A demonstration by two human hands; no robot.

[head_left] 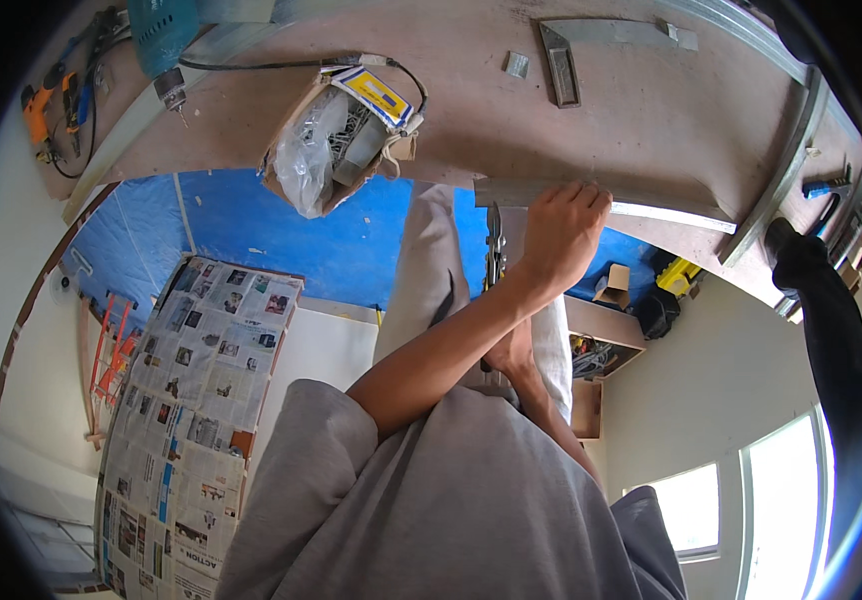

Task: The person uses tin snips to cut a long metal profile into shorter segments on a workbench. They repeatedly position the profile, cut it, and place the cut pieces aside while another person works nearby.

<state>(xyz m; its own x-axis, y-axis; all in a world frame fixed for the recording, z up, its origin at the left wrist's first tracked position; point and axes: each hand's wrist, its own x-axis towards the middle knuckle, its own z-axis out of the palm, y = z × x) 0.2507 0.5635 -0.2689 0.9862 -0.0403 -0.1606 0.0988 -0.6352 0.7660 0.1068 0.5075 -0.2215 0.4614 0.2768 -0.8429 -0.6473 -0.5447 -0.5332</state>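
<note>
Newspaper-covered panel [186, 400] beside a blue sheet [241, 225], red frame [109, 350] at left, bright window [781, 510] lower right

Loose grey shirt [461, 500], short wide sleeves [316, 435], pale trousers [421, 270], bare hands [563, 237]

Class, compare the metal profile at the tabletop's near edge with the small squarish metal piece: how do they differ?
Shape: the metal profile is long and narrow; the metal piece is short and squarish.
Contact: the left hand holds the metal profile; no hand touches the metal piece.
Both look grey and metallic.
</note>
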